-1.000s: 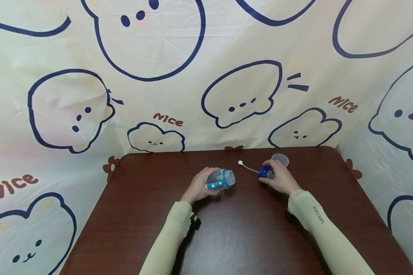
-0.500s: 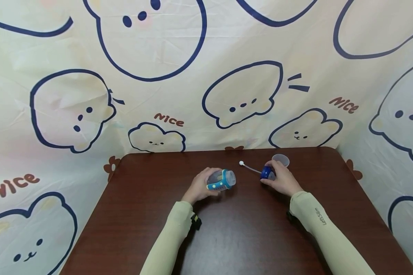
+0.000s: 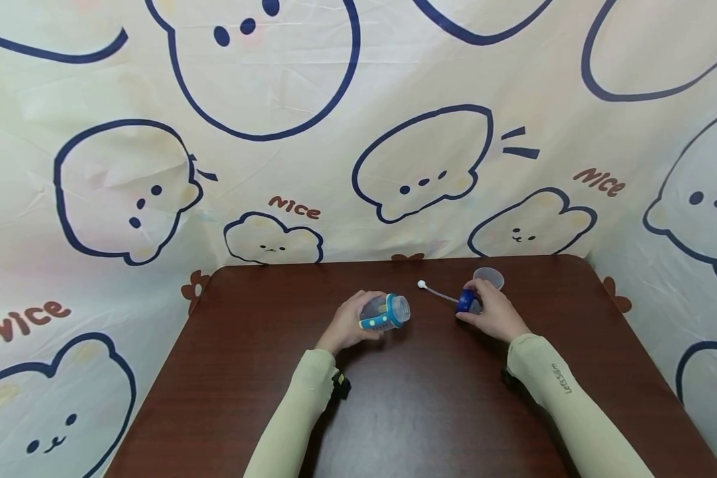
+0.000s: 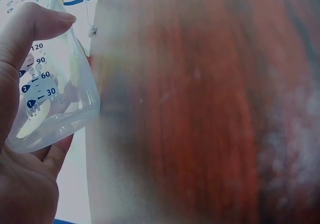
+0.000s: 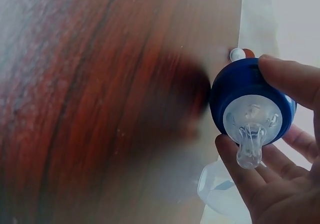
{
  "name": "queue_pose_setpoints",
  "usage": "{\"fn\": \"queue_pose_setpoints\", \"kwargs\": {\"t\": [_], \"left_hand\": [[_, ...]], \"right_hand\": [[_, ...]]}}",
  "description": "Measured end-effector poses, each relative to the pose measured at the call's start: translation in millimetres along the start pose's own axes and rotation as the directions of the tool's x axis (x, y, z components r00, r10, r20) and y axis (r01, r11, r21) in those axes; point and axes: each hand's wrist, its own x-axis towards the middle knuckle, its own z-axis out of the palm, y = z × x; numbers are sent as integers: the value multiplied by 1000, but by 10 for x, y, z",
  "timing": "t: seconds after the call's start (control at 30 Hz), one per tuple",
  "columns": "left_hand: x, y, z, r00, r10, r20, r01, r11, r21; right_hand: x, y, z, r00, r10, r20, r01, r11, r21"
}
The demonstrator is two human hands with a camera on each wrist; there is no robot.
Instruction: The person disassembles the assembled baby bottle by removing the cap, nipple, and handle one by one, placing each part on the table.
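My left hand (image 3: 348, 322) grips a clear baby bottle (image 3: 384, 311) with a blue band, held tilted with its open mouth toward the right. In the left wrist view the bottle (image 4: 45, 83) shows measuring marks, with my thumb (image 4: 35, 23) curled over its side. My right hand (image 3: 494, 309) holds a dark blue screw collar (image 3: 465, 300) with a clear silicone teat. The right wrist view shows the collar (image 5: 250, 101) pinched between thumb and fingers, teat pointing at the camera. A thin straw tube with a white ball end (image 3: 421, 285) sticks out from the collar toward the left.
A clear plastic cap (image 3: 488, 276) lies on the dark brown table (image 3: 418, 405) just behind my right hand. A cartoon-printed cloth (image 3: 287, 133) walls the table at the back and both sides. Both arms wear pale green sleeves.
My right hand has shifted slightly right with the collar, turning it a little. The left hand and the bottle stay in place.
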Motion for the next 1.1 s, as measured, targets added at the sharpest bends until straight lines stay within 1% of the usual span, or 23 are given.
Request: {"fn": "queue_pose_setpoints", "kwargs": {"t": [0.33, 0.6, 0.8, 1.1], "left_hand": [[9, -1, 7, 1000, -13, -2, 13, 1000, -10], [14, -11, 6, 1000, 1, 1, -1, 1000, -3], [35, -14, 0, 1000, 22, -2, -22, 1000, 11], [23, 1, -4, 1000, 12, 10, -12, 1000, 8]], "right_hand": [[-37, -15, -17, 1000, -7, -1, 7, 999, -42], [-52, -33, -9, 1000, 2, -4, -3, 997, -71], [-70, -31, -17, 1000, 2, -10, -3, 997, -74], [-107, -1, -27, 1000, -13, -11, 12, 997, -80]]}}
